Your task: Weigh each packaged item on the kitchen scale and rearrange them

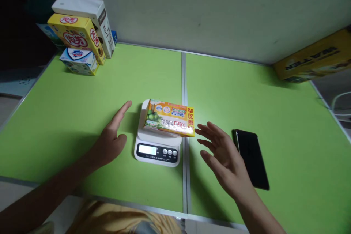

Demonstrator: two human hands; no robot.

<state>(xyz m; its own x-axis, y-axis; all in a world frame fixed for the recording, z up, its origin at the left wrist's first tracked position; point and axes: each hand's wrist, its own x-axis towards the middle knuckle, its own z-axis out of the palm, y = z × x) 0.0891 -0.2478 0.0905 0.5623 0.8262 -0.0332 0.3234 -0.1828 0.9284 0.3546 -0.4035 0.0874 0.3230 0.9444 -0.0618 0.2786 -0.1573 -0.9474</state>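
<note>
An orange and white packet [170,119] with green fruit printed on it lies across the white kitchen scale [157,138], its right end jutting past the scale's edge. The scale's display is lit, but its digits are washed out. To the left of the scale, my left hand [112,137] hovers with fingers stretched forward and thumb apart, holding nothing. My right hand [223,157] is just right of the packet, fingers spread and also holding nothing. Neither hand touches the packet.
Behind my right hand lies a black phone [251,159]. At the back left stand a blue-white soap box [79,60], a yellow box [74,34] and a tall white box [82,5]. A yellow carton [315,56] is at the far right. A metal seam [184,80] divides the green table.
</note>
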